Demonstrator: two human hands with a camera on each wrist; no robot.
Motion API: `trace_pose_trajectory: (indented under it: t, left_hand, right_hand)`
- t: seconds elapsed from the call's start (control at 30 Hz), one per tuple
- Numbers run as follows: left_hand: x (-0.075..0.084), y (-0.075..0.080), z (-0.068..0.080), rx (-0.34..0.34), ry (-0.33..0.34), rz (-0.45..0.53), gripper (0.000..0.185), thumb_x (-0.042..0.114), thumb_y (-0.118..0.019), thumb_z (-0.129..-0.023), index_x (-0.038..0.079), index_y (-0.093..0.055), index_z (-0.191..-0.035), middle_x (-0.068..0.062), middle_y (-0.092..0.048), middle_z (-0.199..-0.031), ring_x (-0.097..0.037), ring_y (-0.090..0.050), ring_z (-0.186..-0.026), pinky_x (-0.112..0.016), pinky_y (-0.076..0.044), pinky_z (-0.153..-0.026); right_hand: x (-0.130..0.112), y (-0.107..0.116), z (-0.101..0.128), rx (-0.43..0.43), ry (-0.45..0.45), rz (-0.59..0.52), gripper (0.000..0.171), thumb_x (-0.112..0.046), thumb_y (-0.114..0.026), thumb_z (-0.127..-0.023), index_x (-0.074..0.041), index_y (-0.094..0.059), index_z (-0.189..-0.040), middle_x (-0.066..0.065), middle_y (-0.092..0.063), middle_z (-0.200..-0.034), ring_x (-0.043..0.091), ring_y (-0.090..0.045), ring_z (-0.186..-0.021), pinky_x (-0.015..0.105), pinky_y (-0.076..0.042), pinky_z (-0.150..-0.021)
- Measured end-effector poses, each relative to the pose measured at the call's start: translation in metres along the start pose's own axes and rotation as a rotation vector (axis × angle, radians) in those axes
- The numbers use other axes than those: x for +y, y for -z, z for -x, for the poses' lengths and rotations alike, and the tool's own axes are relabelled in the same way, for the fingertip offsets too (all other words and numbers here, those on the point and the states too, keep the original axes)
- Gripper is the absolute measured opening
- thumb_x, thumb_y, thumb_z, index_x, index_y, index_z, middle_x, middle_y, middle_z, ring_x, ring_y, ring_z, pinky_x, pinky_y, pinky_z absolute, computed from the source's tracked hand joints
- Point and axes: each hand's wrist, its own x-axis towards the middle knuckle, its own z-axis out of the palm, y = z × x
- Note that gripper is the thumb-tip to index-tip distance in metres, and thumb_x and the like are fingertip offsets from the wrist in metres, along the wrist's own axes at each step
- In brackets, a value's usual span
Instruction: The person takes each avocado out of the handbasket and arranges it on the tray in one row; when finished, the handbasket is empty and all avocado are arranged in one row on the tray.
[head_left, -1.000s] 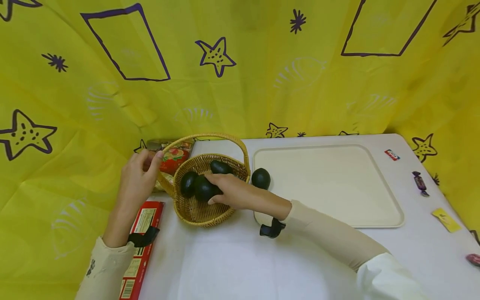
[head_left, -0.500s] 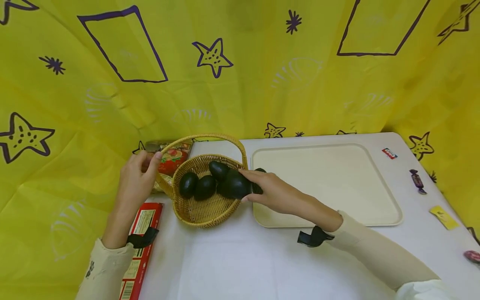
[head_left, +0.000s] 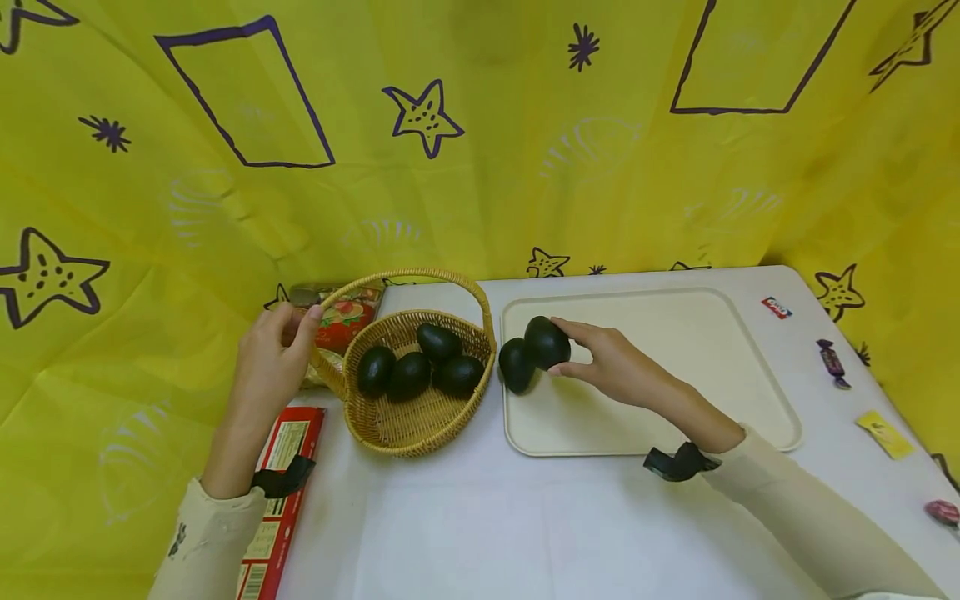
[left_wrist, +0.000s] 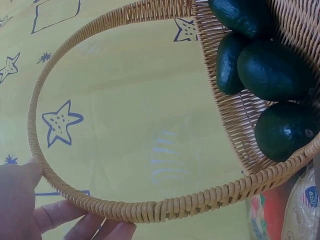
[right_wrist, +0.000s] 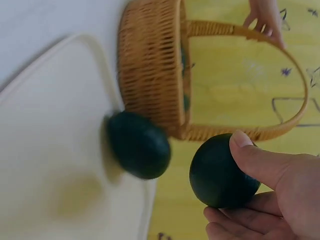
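Note:
My right hand (head_left: 611, 367) grips a dark green avocado (head_left: 547, 342) (right_wrist: 222, 172) over the left part of the cream tray (head_left: 675, 400), beside another avocado (head_left: 516, 365) (right_wrist: 138, 145) lying at the tray's left edge. A wicker basket (head_left: 405, 417) (right_wrist: 150, 75) stands left of the tray with several avocados (head_left: 408, 373) (left_wrist: 272, 70) inside. My left hand (head_left: 270, 362) holds the basket's handle (left_wrist: 125, 207) at its left end, fingers curled round it.
A red box (head_left: 281, 492) lies under my left forearm. A snack packet (head_left: 345, 312) sits behind the basket. Small wrapped sweets (head_left: 834, 362) and a yellow packet (head_left: 888, 435) lie at the table's right. Yellow patterned cloth (head_left: 480, 125) surrounds the table.
My right hand lifted an avocado out of the basket and carried it right, over the tray beside the avocado lying there. The left hand stayed on the handle.

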Motion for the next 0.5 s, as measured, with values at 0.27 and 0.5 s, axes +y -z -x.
trace_pose_trajectory:
  t: [0.27, 0.5]
  left_hand:
    - [0.000, 0.000, 0.000, 0.001, -0.001, -0.004, 0.049, 0.048, -0.049, -0.111, 0.002, -0.062, -0.099, -0.016, -0.056, -0.096, -0.028, -0.050, -0.088, -0.041, -0.038, -0.076]
    - [-0.001, 0.000, 0.000, -0.006, 0.002, -0.006, 0.049, 0.049, -0.049, -0.111, 0.003, -0.062, -0.100, -0.016, -0.055, -0.096, -0.028, -0.049, -0.087, -0.041, -0.038, -0.075]
  right_hand:
    - [0.038, -0.008, -0.007, 0.014, -0.055, 0.020, 0.073, -0.018, -0.079, -0.097, 0.004, -0.043, -0.157, 0.025, -0.049, -0.157, 0.047, -0.048, -0.144, 0.061, -0.038, -0.117]
    - [0.059, -0.021, -0.012, 0.002, -0.064, 0.013, 0.071, -0.016, -0.080, -0.096, 0.006, -0.045, -0.154, 0.026, -0.050, -0.156, 0.045, -0.045, -0.147, 0.060, -0.036, -0.119]
